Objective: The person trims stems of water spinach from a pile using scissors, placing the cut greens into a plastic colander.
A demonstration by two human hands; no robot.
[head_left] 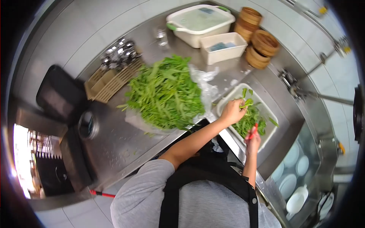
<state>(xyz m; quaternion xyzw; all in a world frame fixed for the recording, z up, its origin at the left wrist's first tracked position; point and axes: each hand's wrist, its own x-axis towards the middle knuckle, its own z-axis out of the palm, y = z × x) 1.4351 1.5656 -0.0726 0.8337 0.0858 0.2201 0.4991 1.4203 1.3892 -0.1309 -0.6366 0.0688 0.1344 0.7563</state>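
Note:
Over a white rectangular tub (271, 137), my left hand (232, 111) is closed on a few green leafy stems (248, 103). Lower and to the right, my right hand (252, 140) grips a small red-handled tool (254, 131), whose working end is too small to make out. Cut or loose greens (247, 122) lie in the tub beneath both hands. A large heap of leafy greens (165, 93) rests on clear plastic (207, 81) on the steel counter, left of my left hand.
Behind stand a lidded white container (201, 19), a small white bin (223, 48) and bamboo steamers (262, 43). A utensil rack (110, 81) is at left. A faucet (291, 81) and a sink with dishes (292, 154) are at right.

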